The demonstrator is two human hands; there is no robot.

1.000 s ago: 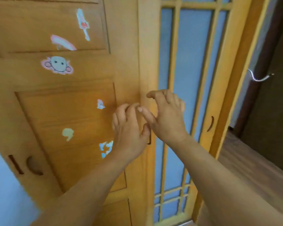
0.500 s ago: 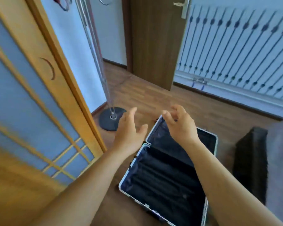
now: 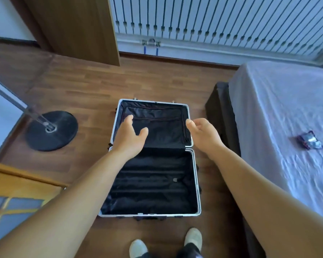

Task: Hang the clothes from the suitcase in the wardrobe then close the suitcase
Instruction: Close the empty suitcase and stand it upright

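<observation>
A silver-rimmed suitcase (image 3: 197,183) lies wide open on the wooden floor in front of my feet. Its black lining shows in both halves and no clothes are visible inside. My left hand (image 3: 129,136) hovers over the left side of the far half, fingers spread, holding nothing. My right hand (image 3: 203,135) is held out by the right rim of that far half, also open and apart from it. A corner of the yellow wardrobe door (image 3: 17,185) shows at the lower left.
A bed with a pale sheet (image 3: 280,127) stands right of the suitcase, with a small dark packet (image 3: 309,140) on it. A stand with a round black base (image 3: 63,131) is on the floor at left. A brown door (image 3: 76,28) and a white radiator (image 3: 213,21) lie beyond.
My view has swung from the wardrobe doors down to the open suitcase. Both hands left the door edge and now reach out, open, over the suitcase's far half.
</observation>
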